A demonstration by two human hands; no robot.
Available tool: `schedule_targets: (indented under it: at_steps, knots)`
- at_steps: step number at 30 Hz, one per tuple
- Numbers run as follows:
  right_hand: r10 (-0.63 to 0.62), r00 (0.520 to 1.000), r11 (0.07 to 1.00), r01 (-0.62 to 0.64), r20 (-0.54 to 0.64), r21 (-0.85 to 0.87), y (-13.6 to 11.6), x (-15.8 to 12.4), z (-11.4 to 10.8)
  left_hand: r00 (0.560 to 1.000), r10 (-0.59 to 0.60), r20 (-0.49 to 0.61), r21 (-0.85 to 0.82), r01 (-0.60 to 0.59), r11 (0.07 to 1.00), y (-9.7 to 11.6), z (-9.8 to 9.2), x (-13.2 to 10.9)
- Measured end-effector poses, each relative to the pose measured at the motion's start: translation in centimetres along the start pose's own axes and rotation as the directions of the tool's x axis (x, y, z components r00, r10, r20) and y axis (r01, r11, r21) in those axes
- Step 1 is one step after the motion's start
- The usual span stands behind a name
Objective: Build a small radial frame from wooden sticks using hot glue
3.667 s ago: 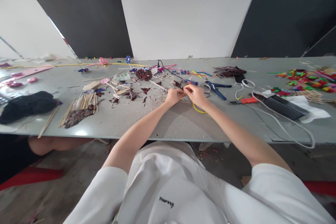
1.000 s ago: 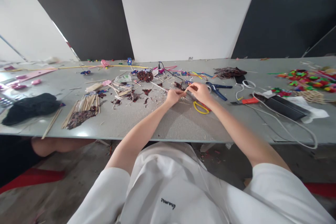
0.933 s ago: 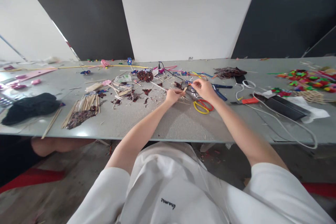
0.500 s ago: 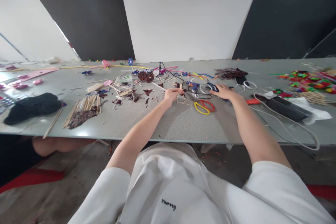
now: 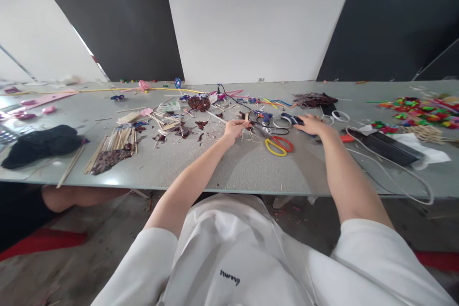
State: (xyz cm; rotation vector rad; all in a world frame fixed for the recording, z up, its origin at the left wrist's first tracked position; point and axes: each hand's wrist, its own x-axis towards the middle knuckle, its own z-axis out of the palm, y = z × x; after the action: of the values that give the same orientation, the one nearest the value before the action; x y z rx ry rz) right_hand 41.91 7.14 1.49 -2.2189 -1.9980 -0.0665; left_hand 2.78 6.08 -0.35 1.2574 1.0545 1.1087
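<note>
My left hand [image 5: 236,129] is closed in a pinch on a short wooden stick [image 5: 246,117], with a dark brown scrap close against it. Stretched out over the table, my right hand [image 5: 311,125] has its fingers apart, with the fingertips at a dark object [image 5: 296,120] that it partly covers. Whether it grips that object is not clear; the fingers look flat. Between the hands lie scissors with one yellow and one red handle [image 5: 279,146], a whitish ring [image 5: 282,122] and a blue glue gun [image 5: 265,117] with a black cord.
A brown round piece on a pale stick [image 5: 199,103] lies beyond my left hand among brown scraps. Sticks on brown fabric [image 5: 111,158] lie left. A black box [image 5: 389,146] with a white cable and colourful pieces [image 5: 412,110] are at right. A neighbour's leg [image 5: 79,197] shows below the table.
My right hand has shifted a little to the right, and the dark object at its fingertips now shows farther right too. My left hand keeps its pinch in the same place.
</note>
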Motion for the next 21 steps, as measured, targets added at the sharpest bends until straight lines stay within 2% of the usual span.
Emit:
schedule_targets:
  at_steps: [5, 14, 17, 19, 21]
  knots:
    - [0.098, 0.993, 0.991, -0.092, 0.06, -0.101, -0.8, 0.3, 0.6, 1.0, 0.007, 0.002, -0.016, -0.007, 1.0, -0.2, 0.0, 0.3]
    - [0.175, 0.984, 0.97, -0.168, 0.022, -0.174, -1.6, -0.1, 0.9, 1.0, -0.002, 0.018, -0.05, 0.003, 0.999, 0.0, -0.1, 0.0]
    - [0.224, 0.974, 0.957, -0.227, -0.034, -0.182, -1.5, -0.6, 0.5, 1.0, -0.006, 0.019, -0.063, 0.007, 0.998, 0.1, 0.0, -0.2]
    - [0.27, 0.953, 0.943, -0.291, -0.137, -0.164, -1.7, -1.0, 0.0, 1.0, -0.004, 0.021, -0.074, 0.006, 0.997, 0.1, 0.0, -0.2]
    - [0.303, 0.913, 0.933, -0.343, -0.275, -0.111, -2.2, -1.4, -0.7, 1.0, -0.004, 0.021, -0.082, 0.006, 0.997, 0.0, 0.0, -0.2]
